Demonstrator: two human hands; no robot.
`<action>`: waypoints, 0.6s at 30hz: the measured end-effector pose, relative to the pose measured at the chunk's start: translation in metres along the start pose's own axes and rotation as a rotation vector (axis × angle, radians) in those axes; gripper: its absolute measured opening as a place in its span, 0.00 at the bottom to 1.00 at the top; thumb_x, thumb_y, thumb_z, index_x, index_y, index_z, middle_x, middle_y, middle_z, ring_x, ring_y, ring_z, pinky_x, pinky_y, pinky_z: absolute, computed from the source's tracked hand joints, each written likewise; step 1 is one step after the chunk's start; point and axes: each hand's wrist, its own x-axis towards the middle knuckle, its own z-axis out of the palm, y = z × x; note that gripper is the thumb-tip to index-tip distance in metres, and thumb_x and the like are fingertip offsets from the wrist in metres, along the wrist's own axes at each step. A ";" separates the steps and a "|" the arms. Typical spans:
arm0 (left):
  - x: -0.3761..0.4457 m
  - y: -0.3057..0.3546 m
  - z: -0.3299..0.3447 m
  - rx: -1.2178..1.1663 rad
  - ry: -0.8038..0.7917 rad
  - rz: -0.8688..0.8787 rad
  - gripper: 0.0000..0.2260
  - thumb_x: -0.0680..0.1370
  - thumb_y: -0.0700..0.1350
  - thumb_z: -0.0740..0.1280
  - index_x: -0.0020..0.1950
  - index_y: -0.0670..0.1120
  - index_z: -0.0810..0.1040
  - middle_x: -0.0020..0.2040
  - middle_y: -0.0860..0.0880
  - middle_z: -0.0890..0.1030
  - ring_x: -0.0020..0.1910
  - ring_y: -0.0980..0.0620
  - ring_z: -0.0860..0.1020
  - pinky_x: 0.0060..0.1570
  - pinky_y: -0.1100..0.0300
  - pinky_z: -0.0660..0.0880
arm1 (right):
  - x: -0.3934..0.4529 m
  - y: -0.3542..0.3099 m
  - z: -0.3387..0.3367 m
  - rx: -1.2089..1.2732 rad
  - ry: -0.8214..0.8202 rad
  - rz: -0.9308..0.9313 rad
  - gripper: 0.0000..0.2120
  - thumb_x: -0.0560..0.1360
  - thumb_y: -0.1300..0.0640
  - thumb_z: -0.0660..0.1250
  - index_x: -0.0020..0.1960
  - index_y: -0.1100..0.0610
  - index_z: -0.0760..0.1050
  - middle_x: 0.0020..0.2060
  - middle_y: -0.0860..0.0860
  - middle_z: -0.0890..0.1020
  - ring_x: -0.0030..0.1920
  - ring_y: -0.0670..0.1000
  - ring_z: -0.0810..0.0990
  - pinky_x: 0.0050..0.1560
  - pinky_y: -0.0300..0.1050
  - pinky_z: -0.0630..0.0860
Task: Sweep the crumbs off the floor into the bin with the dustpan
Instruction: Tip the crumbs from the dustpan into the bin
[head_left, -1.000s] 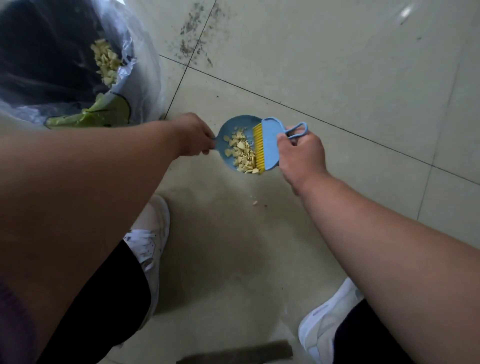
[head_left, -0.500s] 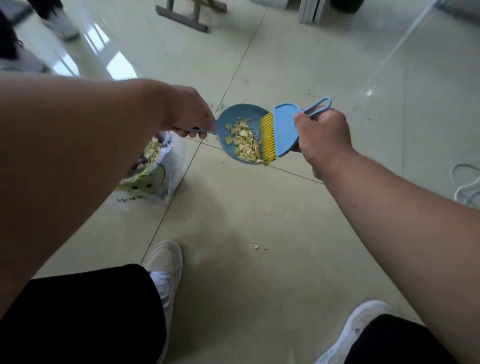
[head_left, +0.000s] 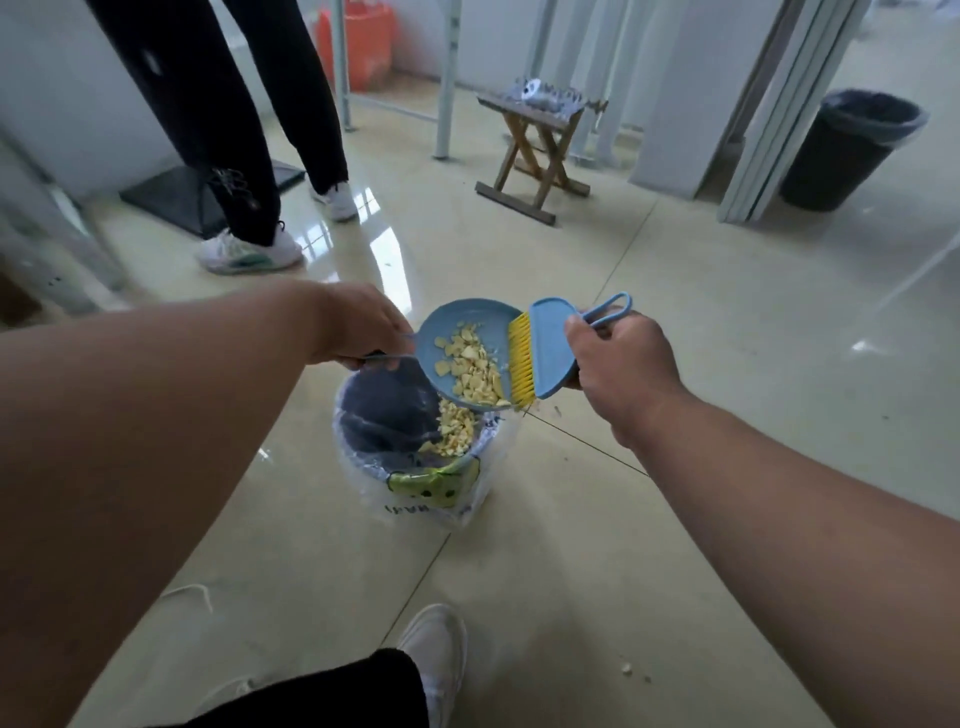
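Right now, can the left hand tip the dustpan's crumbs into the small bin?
Probably yes: the left hand holds the dustpan above the open small bin, nothing between them.

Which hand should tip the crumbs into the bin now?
Left. The left hand holds the dustpan of crumbs above the bin; the right hand holds only the brush.

Bright daylight, floor (head_left: 727, 364) glare, edge distortion

A folding wooden stool (head_left: 537, 156) stands near a black bin (head_left: 841, 156)
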 end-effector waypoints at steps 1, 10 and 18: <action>0.002 -0.017 -0.001 -0.015 0.012 -0.036 0.12 0.81 0.44 0.74 0.38 0.45 0.88 0.31 0.49 0.82 0.33 0.50 0.75 0.40 0.55 0.75 | 0.000 0.004 0.016 -0.005 -0.020 0.007 0.13 0.79 0.47 0.67 0.46 0.55 0.82 0.42 0.53 0.87 0.43 0.56 0.88 0.45 0.60 0.86; 0.029 -0.098 0.031 0.153 0.024 -0.245 0.11 0.79 0.48 0.74 0.47 0.39 0.88 0.41 0.43 0.88 0.33 0.46 0.79 0.39 0.55 0.82 | -0.012 0.071 0.116 -0.060 -0.137 0.138 0.14 0.77 0.44 0.67 0.46 0.54 0.81 0.39 0.50 0.86 0.42 0.54 0.86 0.47 0.58 0.85; 0.043 -0.062 0.068 0.580 0.009 -0.189 0.06 0.79 0.43 0.73 0.44 0.41 0.83 0.37 0.49 0.82 0.34 0.52 0.79 0.35 0.61 0.74 | -0.012 0.093 0.126 -0.217 -0.163 0.156 0.17 0.72 0.42 0.64 0.45 0.56 0.80 0.40 0.50 0.86 0.40 0.55 0.87 0.45 0.57 0.86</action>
